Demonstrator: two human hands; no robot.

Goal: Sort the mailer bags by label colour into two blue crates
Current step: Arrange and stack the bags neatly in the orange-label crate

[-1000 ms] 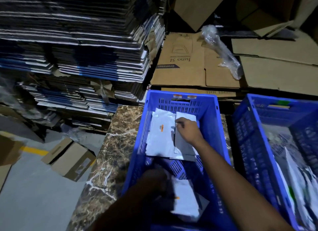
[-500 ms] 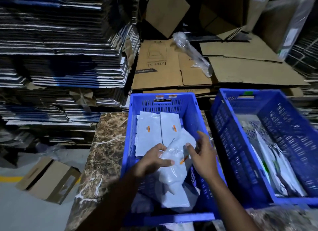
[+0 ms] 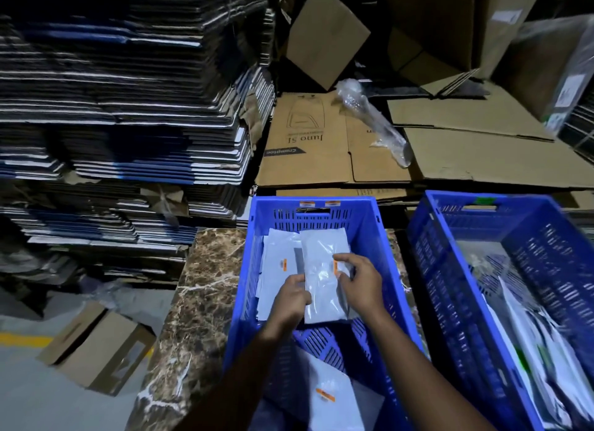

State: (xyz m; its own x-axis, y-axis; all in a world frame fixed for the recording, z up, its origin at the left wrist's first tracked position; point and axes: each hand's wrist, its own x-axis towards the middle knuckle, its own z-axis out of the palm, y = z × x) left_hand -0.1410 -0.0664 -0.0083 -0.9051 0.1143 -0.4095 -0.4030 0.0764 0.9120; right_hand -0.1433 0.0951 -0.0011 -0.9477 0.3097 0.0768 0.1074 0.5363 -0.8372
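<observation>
Two blue crates stand side by side on a marble-patterned table (image 3: pixel 199 302). In the left crate (image 3: pixel 321 205), marked with orange stickers, both hands hold one white mailer bag (image 3: pixel 321 276) with an orange label flat over the far pile. My left hand (image 3: pixel 291 297) grips its left edge; my right hand (image 3: pixel 358 282) pinches its right edge at the label. Another orange-label bag (image 3: pixel 279 263) lies beside it, and one more orange-label mailer bag (image 3: pixel 328 395) lies at the crate's near end. The right crate (image 3: pixel 466 202), with a green sticker, holds several bags with green labels (image 3: pixel 520 363).
Tall stacks of flattened cartons (image 3: pixel 128 109) rise at the left behind the table. Brown flattened boxes (image 3: pixel 321 141) and a clear plastic wrap roll (image 3: pixel 373 122) lie behind the crates. A small cardboard box (image 3: pixel 96 350) sits on the grey floor at left.
The crumpled bag my hands held over the crate's middle now lies flat and further back, over the far pile. Both hands moved forward with it.
</observation>
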